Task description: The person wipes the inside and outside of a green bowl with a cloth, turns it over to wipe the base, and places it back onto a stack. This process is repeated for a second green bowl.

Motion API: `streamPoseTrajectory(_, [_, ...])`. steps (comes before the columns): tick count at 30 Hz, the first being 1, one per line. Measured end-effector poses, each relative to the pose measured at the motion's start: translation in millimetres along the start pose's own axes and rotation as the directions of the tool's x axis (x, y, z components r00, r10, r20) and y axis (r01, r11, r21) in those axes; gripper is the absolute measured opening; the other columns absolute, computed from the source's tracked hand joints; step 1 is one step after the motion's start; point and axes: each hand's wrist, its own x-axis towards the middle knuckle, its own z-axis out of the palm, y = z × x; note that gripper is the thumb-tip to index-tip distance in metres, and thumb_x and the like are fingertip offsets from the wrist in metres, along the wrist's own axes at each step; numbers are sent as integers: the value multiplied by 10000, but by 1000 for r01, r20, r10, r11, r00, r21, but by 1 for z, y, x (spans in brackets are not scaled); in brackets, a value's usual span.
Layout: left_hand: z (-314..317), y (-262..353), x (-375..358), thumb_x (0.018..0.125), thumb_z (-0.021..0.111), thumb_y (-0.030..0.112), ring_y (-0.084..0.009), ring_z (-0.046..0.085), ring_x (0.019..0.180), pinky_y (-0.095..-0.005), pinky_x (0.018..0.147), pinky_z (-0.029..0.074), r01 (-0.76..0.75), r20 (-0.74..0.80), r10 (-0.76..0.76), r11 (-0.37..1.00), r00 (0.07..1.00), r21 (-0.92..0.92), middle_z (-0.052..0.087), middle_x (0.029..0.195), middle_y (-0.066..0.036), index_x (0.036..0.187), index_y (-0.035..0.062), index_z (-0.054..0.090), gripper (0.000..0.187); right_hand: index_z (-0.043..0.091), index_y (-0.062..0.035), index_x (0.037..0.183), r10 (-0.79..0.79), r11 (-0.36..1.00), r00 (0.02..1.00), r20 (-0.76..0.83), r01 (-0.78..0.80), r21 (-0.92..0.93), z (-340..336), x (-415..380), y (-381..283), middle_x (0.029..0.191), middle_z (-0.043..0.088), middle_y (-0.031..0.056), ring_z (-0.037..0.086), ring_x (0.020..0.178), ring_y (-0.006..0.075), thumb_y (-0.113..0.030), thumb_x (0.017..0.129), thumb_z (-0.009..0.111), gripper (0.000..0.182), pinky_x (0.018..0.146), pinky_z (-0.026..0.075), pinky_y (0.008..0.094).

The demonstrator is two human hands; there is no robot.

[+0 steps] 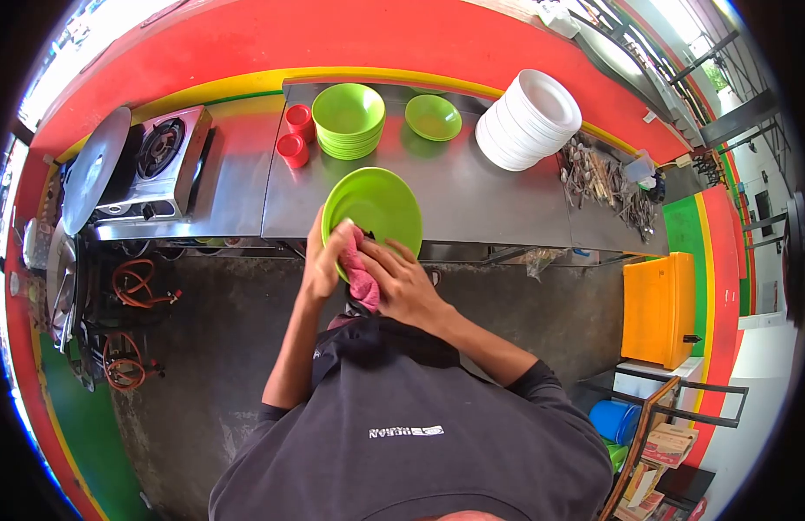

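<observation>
Evidently Mid-Wipe: Lime-Green Bowl (381,201) Held

Left hand's (323,260) fingers close around its eight-o'clock rim, above the steel counter's (481,204) near edge; the right hand's (409,282), slightly bent, press a pink cloth (361,280) near six. Wiping seems in hand; continuing probably calls for turning the rim. Only cloth and fingers show inside. Beyond, a nested bowl stack (349,122) stands near twelve, a single bowl (433,118) at one, white plates (528,126) at two.

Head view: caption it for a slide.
Left hand holds a green bowl, right hand a pink cloth against it, before stacked green bowls and white dishes on a metal counter.
</observation>
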Motion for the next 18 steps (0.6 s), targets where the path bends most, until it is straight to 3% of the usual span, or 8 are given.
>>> streamPoseTrajectory(2, [-6, 27, 4, 985, 538, 225, -202, 601, 1142, -337, 1007, 467, 39, 53, -30, 981, 998, -187, 613, 1254, -135, 1394, -35, 482, 488, 542, -24, 1377, -24, 998, 998, 57, 28, -63, -7, -5, 6, 1433, 549, 147, 523, 1350, 296, -144, 775, 733, 643, 1153, 365, 466])
streamPoseTrajectory(6, [4, 52, 2, 956, 646, 250, -230, 567, 1238, -375, 1074, 438, -152, 68, 146, 983, 987, 100, 578, 1336, -159, 1509, -13, 348, 681, 585, -23, 1313, -8, 987, 1000, 5, 9, -162, 3, -8, 27, 1394, 584, 139, 554, 1321, 302, -228, 842, 670, 521, 1151, 365, 463])
streamPoseTrajectory(8, [13, 42, -2, 909, 721, 229, -242, 524, 1292, -389, 1097, 412, -229, 54, 226, 970, 973, 75, 519, 1413, -167, 1555, -6, 261, 828, 597, -18, 1287, 25, 997, 997, -71, -30, -69, 5, 0, 20, 1365, 604, 144, 575, 1292, 306, -172, 789, 723, 537, 1138, 383, 464])
streamPoseTrajectory(9, [16, 25, -6, 905, 714, 216, -239, 520, 1287, -388, 1097, 409, -236, 11, 237, 958, 971, 164, 510, 1422, -165, 1555, -7, 264, 822, 596, -18, 1286, 47, 999, 995, -92, -50, -23, 7, 5, 13, 1360, 607, 145, 578, 1288, 306, -157, 773, 737, 550, 1136, 387, 465])
streamPoseTrajectory(11, [20, 3, -12, 921, 644, 183, -227, 518, 1262, -373, 1090, 408, -113, -130, 128, 986, 983, 121, 522, 1406, -158, 1537, -15, 320, 724, 596, -25, 1283, 30, 997, 985, -172, -18, 71, 16, 8, 3, 1336, 625, 144, 590, 1274, 306, -116, 719, 780, 600, 1136, 392, 470])
streamPoseTrajectory(14, [0, 13, -8, 942, 578, 203, -222, 529, 1243, -361, 1076, 419, -145, -54, 152, 982, 987, 120, 562, 1355, -151, 1497, -35, 391, 632, 597, -37, 1291, -6, 998, 998, -55, 9, 60, 15, 7, 3, 1328, 632, 141, 596, 1268, 306, -139, 726, 784, 604, 1143, 388, 472])
streamPoseTrajectory(16, [-21, 16, -2, 966, 554, 262, -218, 563, 1222, -344, 1069, 421, -59, -17, 57, 982, 998, -182, 600, 1316, -155, 1456, -67, 429, 603, 595, -49, 1301, -50, 998, 999, 0, 50, 27, 10, -1, 17, 1345, 624, 124, 582, 1294, 301, -136, 734, 777, 602, 1153, 378, 474])
streamPoseTrajectory(18, [-28, 44, -5, 976, 564, 277, -221, 564, 1234, -344, 1075, 418, -89, 74, 83, 993, 994, 75, 595, 1330, -162, 1453, -54, 443, 593, 596, -53, 1300, -58, 996, 997, 59, 62, -71, 3, -3, 29, 1353, 621, 116, 576, 1305, 300, -130, 741, 769, 590, 1155, 376, 476])
